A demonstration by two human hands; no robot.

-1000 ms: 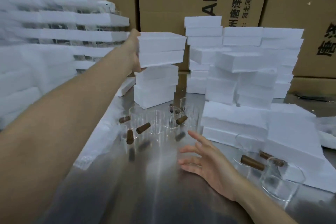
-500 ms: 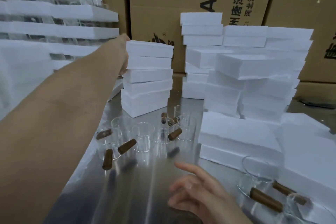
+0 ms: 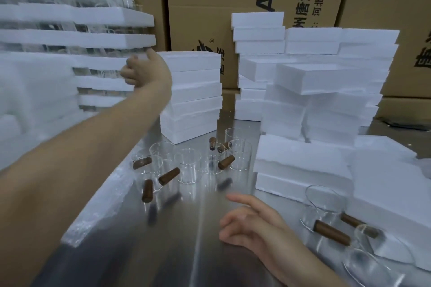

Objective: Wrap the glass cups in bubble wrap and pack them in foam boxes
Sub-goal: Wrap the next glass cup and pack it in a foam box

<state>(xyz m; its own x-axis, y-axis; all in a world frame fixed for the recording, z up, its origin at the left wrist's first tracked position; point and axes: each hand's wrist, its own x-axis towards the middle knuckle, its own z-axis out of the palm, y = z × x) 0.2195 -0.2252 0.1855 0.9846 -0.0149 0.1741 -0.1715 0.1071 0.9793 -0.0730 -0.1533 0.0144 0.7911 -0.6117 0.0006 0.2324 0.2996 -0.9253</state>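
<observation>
Steel table; left hand loosely curled, empty, beside foam boxes; right hand rests open; best lift the top box squarely.

The table is bare brushed metal, smooth and glossy enough to mirror what stands on it. The glass cups are clear, shiny glass; their stub handles look like dark brown wood. The foam boxes are white, matt and grainy, with rough edges. Along the table's left edge lies bubble wrap, translucent dimpled plastic. Beyond the far edge, the cartons are matt brown cardboard.
</observation>
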